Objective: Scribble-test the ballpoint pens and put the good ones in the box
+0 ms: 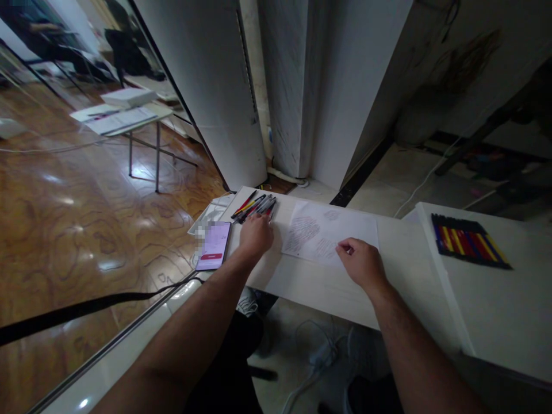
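My left hand is at the near end of a loose pile of pens, its fingers curled down onto them. Red, yellow, black and grey barrels show in the pile; which pen the fingers grip is partly hidden. A white sheet of paper lies flat on the narrow pale table, with patches of reddish and dark pen lines on it. Over the sheet's near right part rests my right hand, thumb and fingers closed together, with no pen showing in them.
A lit phone lies at the table's left end, beside my left forearm. On a raised white surface at right sits a pack of coloured pens. Cables run on the floor below. A seated person is at the far left.
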A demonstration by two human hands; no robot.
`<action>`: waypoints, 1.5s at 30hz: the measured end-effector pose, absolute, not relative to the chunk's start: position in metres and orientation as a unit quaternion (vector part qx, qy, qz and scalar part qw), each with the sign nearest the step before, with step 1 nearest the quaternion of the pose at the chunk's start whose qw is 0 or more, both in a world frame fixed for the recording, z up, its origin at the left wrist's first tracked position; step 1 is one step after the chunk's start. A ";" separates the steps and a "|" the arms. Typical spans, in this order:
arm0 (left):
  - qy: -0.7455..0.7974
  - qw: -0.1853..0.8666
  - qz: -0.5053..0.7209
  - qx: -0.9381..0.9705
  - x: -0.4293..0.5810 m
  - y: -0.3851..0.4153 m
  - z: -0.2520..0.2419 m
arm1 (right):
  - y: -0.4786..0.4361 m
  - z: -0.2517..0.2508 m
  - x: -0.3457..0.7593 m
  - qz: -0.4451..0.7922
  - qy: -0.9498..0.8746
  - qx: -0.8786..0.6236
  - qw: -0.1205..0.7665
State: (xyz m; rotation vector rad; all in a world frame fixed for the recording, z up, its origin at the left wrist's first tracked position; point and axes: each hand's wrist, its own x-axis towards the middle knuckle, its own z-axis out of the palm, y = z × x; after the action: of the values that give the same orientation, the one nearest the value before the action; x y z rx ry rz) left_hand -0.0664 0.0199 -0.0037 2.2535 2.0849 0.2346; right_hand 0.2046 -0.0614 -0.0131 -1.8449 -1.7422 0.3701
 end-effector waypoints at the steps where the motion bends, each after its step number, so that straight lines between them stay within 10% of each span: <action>1: 0.677 0.034 0.080 0.731 -0.067 0.020 -0.005 | -0.061 -0.013 0.204 0.138 -0.652 -0.690 0.283; 45: 0.690 0.072 0.153 0.703 -0.067 0.027 -0.002 | -0.064 -0.017 0.201 0.108 -0.687 -0.694 0.186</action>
State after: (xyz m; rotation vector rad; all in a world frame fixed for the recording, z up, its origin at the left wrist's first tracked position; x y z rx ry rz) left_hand -0.0674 0.0266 -0.0015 2.1133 2.0743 0.4605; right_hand 0.2011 -0.0635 -0.0168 -1.9548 -1.9342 0.3033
